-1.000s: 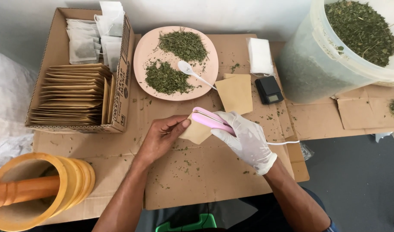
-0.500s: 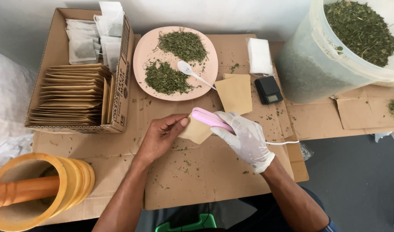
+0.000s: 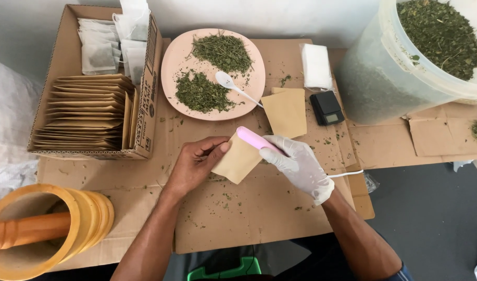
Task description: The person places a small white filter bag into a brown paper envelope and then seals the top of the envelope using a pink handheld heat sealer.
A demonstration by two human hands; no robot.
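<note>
At the far left a yellow mortar (image 3: 46,229) lies at the tabletop's near corner with a wooden pestle (image 3: 25,231) inside it. Behind it stands an open cardboard box (image 3: 145,99) holding a stack of brown paper pouches (image 3: 82,112) and, at the back, white filter bags (image 3: 100,49). To its right a pink plate (image 3: 171,67) carries two heaps of dried green herb (image 3: 220,52) and a white spoon (image 3: 233,86).

The bare left hand (image 3: 197,164) rests over the cardboard sheet (image 3: 249,213) that covers the tabletop; its fingers (image 3: 217,148) are closed on the left edge of a small brown pouch (image 3: 238,161), pinching it. The pouch sits between the two hands, just in front of the plate and tilted. The right hand (image 3: 301,166), in a white glove, has its fingers (image 3: 277,151) wrapped around a slim pink tool (image 3: 256,139) whose end lies across the pouch's upper corner. A white cord (image 3: 348,173) runs out from beside the glove.

Another flat brown pouch (image 3: 286,112) lies beyond, then a folded white pad (image 3: 316,65), a small black scale (image 3: 326,107), and a big translucent bucket (image 3: 384,78) of dried herb at the far right.
</note>
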